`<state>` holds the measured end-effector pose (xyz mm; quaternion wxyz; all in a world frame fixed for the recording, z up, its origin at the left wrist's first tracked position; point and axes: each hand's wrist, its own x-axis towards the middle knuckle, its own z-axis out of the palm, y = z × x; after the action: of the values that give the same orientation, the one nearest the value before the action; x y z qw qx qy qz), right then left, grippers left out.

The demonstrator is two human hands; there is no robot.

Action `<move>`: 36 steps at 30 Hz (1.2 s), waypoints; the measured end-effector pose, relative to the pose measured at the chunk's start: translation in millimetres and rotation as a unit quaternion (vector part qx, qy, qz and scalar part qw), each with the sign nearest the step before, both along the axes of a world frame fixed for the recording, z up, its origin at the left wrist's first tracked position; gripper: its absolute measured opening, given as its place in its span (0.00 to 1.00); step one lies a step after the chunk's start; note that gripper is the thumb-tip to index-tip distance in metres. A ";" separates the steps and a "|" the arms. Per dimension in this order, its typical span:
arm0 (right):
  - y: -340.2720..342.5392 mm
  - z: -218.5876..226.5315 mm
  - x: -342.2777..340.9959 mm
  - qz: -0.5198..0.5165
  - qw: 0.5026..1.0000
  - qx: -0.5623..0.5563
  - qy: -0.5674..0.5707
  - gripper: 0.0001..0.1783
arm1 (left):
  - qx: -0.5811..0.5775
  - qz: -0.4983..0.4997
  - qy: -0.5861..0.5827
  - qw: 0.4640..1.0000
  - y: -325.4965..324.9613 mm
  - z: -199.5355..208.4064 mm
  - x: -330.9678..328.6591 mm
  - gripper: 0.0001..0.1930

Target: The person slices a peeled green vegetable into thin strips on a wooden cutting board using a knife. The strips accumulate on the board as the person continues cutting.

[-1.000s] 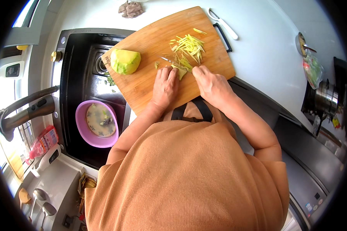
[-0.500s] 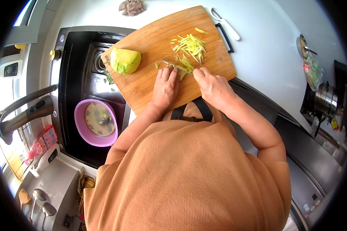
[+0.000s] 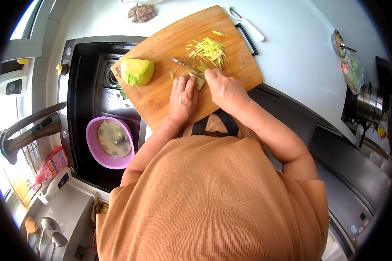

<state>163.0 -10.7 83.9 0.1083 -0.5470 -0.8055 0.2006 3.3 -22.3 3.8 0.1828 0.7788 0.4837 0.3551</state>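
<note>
My right hand [image 3: 225, 89] grips a knife [image 3: 180, 62], its blade pointing to the far left across the wooden cutting board [image 3: 161, 102]. Below the blade, a pale green vegetable piece [image 3: 197, 81] lies under the bent fingertips of my left hand [image 3: 183, 96], which press it to the board. Just beyond both hands is a loose heap of thin yellow-green shreds [image 3: 209, 51]. A large peeled pale green vegetable chunk [image 3: 137, 71], its kind unclear, rests on the board's left side. The knife handle is mostly hidden in my right hand.
The board overlaps the black sink [image 3: 80, 93], which holds a purple basin [image 3: 92, 141] of cloudy water. A white-handled peeler [image 3: 252, 29] lies past the board's black handle [image 3: 247, 39]. At the back is a brown cloth [image 3: 141, 13]; a metal pot [image 3: 370, 102] stands far right.
The knife blade has swung up and away from the left fingertips, baring more of the vegetable piece. My left hand stays on the piece. The whole view has shifted slightly.
</note>
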 end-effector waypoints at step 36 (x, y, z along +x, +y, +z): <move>-2.4 17.8 10.5 0.055 0.996 -0.058 -0.040 0.15 | -0.019 -0.003 -0.008 1.000 -0.7 1.3 -1.9 0.16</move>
<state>173.5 -13.1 101.7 0.0333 -0.5143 -0.8254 0.2306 1.3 -23.0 5.1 0.2027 0.7735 0.4869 0.3515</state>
